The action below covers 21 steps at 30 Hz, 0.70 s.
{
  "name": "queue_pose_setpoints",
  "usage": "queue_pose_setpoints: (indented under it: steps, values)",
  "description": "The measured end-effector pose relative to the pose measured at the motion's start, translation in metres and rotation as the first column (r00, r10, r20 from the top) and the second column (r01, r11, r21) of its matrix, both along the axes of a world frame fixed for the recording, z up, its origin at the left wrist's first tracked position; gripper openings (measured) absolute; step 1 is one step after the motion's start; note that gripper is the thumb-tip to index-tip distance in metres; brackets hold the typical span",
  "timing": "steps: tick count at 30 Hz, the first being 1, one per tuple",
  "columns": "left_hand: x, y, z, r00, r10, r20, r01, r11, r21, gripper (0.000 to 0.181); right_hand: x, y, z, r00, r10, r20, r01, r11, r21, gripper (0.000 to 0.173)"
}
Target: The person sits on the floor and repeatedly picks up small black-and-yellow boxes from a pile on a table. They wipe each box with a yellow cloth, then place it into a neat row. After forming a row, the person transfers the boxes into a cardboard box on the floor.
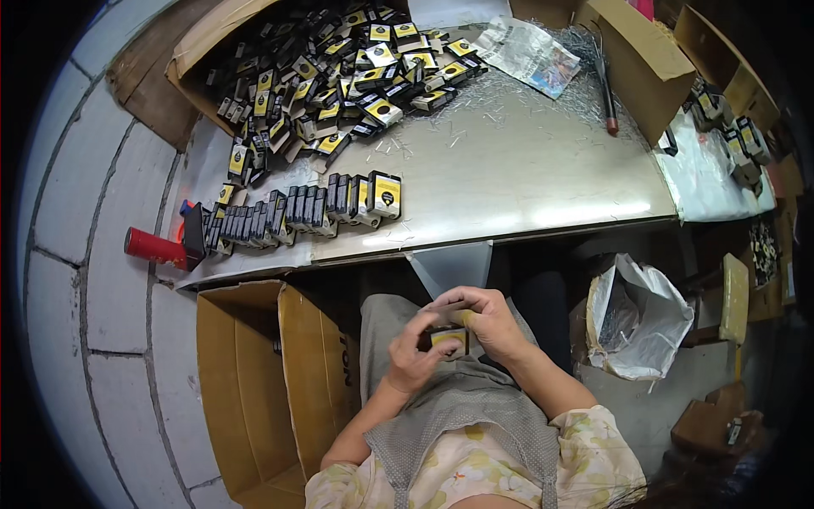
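Over my lap, my left hand (pixel 413 356) grips a small black, yellow and white carton (pixel 453 337), its thumb across the front. My right hand (pixel 493 318) curls over the carton's top, fingers near those of the left. A blurred thin greyish piece lies between the fingertips; I cannot tell whether it is a flap or a separate part. Something yellow shows at the right thumb. On the table ahead, similar cartons stand upright in a curved row (pixel 305 210). Behind them a large heap of such cartons (pixel 324 83) spills from a cardboard box (pixel 216 32).
The metal-topped table (pixel 509 172) holds scattered small clear slivers, a printed paper sheet (pixel 531 54) and a dark-handled tool (pixel 604 95). A red cylinder (pixel 156 247) lies at the row's left end. An open cardboard box (pixel 254 394) stands left of me, a white sack (pixel 636 324) right.
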<state>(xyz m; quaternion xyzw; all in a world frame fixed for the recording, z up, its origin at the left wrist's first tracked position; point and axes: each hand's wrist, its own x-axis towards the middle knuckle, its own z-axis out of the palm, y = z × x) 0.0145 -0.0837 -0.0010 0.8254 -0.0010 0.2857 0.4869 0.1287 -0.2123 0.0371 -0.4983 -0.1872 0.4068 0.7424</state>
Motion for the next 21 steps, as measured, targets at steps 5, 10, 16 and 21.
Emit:
queue_pose_setpoints:
  steps: [5,10,16,21]
  values:
    - [0.003,-0.004,0.010,0.984,-0.110,-0.139,0.001,0.788,-0.616,0.073,-0.008,-0.007,-0.008,0.997,-0.060,0.038,0.062,0.997,-0.050,0.021]
    - [0.008,-0.003,0.005,0.983,-0.072,-0.169,-0.024,0.861,-0.508,0.072,-0.007,-0.007,-0.011,0.979,-0.115,0.169,0.129,0.989,-0.076,0.020]
    - [0.010,0.007,0.008,0.972,-0.051,-0.228,0.033,0.996,-0.084,0.076,0.005,-0.012,-0.019,0.991,-0.119,0.058,0.125,0.986,-0.113,0.020]
    - [0.011,0.011,0.011,0.949,-0.119,-0.293,0.042,0.965,-0.258,0.065,0.010,-0.020,-0.013,0.984,-0.001,0.176,0.034,0.982,-0.185,0.022]
